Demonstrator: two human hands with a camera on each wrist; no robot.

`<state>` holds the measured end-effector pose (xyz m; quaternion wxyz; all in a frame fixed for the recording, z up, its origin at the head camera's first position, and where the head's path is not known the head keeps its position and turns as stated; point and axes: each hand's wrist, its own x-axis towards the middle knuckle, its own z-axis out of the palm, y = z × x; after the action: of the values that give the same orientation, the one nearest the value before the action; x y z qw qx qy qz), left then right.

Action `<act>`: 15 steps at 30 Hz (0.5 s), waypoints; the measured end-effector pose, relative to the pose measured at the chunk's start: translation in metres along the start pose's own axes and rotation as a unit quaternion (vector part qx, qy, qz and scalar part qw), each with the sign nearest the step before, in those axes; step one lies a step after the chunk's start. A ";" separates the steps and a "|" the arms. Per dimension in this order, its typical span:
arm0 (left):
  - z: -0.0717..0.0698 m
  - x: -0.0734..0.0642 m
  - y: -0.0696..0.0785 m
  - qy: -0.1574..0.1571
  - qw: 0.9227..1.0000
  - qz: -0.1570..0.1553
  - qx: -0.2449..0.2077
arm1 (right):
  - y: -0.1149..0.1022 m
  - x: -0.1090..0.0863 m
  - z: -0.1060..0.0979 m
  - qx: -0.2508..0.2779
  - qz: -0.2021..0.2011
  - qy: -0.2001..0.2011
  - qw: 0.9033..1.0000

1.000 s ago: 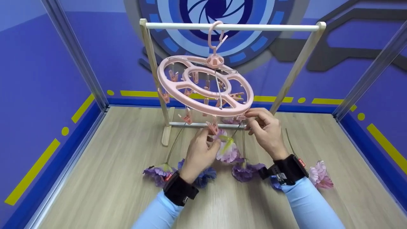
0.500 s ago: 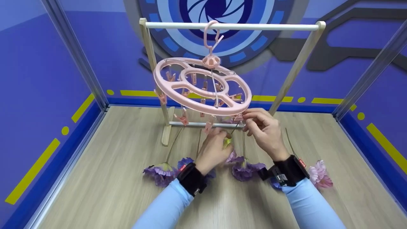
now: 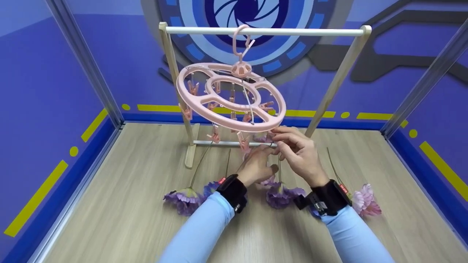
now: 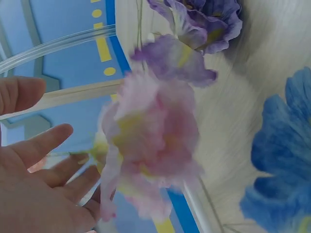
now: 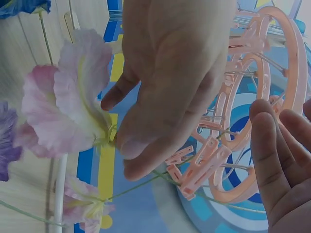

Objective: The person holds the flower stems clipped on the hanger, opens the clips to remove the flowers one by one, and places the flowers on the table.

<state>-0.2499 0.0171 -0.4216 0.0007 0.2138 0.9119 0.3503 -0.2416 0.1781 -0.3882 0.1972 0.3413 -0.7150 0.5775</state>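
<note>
A pink round clip hanger [image 3: 234, 124] hangs tilted from a white bar, small clips dangling from it. My left hand [image 3: 257, 164] is beneath its front rim; in the left wrist view its fingers are spread beside a pink artificial flower [image 4: 150, 141], touching near the flower's base. The right wrist view shows this flower [image 5: 80, 97] head down below the left hand [image 5: 170, 87], its stem reaching toward a pink clip [image 5: 204, 167]. Whether the clip bites the stem is unclear. At the rim's right side is my right hand [image 3: 299, 153], its extended fingers [image 5: 267, 150] gripping nothing visible.
A wooden frame [image 3: 340, 76] carries the bar. On the table [image 3: 128, 204] lie a purple flower [image 3: 186, 201], another purple flower [image 3: 283, 195], a pale pink flower [image 3: 365, 202] and a blue flower [image 3: 210, 188]. A second pink flower [image 5: 82, 206] hangs behind.
My left hand has moved right beneath the rim, covering the pink flower it was holding by the front clip. The hanger has swung slightly left. The right hand has shifted slightly left.
</note>
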 end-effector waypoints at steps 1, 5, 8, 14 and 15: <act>0.001 0.000 0.000 0.003 1.000 0.000 0.004 | 0.000 -0.001 0.000 0.002 -0.001 -0.002 1.000; 0.005 0.000 -0.002 0.018 1.000 0.007 -0.005 | 0.002 -0.002 -0.002 0.006 -0.005 0.002 1.000; 0.005 -0.003 -0.004 0.037 0.999 0.019 -0.027 | 0.006 -0.003 -0.003 0.009 -0.005 0.012 1.000; 0.004 -0.010 -0.003 0.061 0.996 0.025 -0.054 | 0.018 -0.006 -0.005 -0.015 0.031 0.036 0.999; 0.003 -0.012 -0.003 0.062 0.996 0.026 -0.051 | 0.021 -0.007 -0.006 -0.022 0.046 0.042 0.998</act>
<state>-0.2400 0.0127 -0.4277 -0.0539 0.2147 0.8852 0.4091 -0.2525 0.1881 -0.4055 0.2077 0.2791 -0.7332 0.5842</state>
